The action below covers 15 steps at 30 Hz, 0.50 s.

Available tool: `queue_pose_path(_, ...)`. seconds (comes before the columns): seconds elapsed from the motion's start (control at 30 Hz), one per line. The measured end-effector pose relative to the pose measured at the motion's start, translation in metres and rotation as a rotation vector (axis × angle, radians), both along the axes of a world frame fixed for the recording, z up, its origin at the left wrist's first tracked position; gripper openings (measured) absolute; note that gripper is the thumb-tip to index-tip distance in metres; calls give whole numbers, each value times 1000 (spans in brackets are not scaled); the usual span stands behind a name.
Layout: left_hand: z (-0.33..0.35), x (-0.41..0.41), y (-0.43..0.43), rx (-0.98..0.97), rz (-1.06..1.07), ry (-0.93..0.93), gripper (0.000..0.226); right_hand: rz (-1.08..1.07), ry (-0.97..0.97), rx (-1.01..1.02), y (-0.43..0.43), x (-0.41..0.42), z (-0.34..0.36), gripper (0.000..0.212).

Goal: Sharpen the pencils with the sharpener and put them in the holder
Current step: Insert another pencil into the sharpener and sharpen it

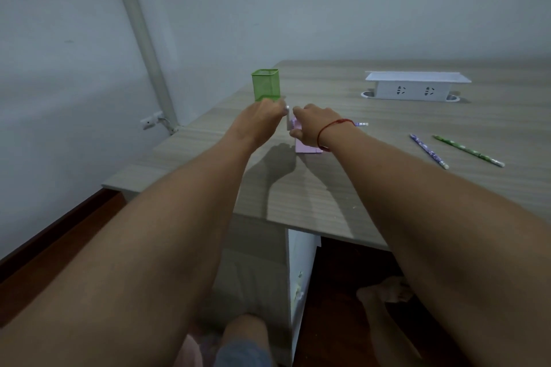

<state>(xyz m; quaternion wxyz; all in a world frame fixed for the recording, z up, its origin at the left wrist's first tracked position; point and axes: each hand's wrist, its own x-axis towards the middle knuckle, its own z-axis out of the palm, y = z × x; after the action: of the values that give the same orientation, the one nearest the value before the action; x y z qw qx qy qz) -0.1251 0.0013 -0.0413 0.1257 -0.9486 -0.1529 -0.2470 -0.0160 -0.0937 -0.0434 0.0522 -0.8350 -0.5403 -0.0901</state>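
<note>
Near the frame's centre, pink box-shaped plastic sharpener [307, 147] on the grey wood-grain tabletop [328, 188], mostly hidden beneath the right hand [313, 128]. Right hand draped over the sharpener's top, fingers curled down around it, gripping the body; red string bracelet [329, 128] at the wrist. Left hand [258, 119] just left of it, fingers closed on the sharpener's small pale crank handle [287, 116], knuckles nearly touching the right hand's fingertips. Purple patterned pencil [361, 124] poking out to the right from behind the right wrist, only its white-tipped end showing; whether seated in the sharpener, cannot tell. Green wire-mesh square holder [265, 85] upright just behind the left hand, its lower edge covered by the knuckles. To the right of centre, well apart from both hands, two loose pencils lying side by side and slanted: a blue-purple patterned pencil [428, 151] and, further right, a green patterned pencil [468, 150]. At upper right, white socket box [417, 88] with a flat lid. Both forearms crossing the lower frame, covering much of the desk's near edge.
</note>
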Motion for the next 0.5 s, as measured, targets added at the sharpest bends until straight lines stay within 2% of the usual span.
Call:
queue_pose_path(0.17, 2, -9, -13, -97, 16, 85, 20, -14, -9, 1, 0, -2, 0, 44)
queue_pose_path(0.33, -24, -12, -22, -211, 51, 148, 22, -3, -18, 10, 2, 0, -1, 43)
queue_pose_path(0.5, -52, 4, 1, -161, 126, 271, 25, 11, 0, 48, 5, 2, -8, 43)
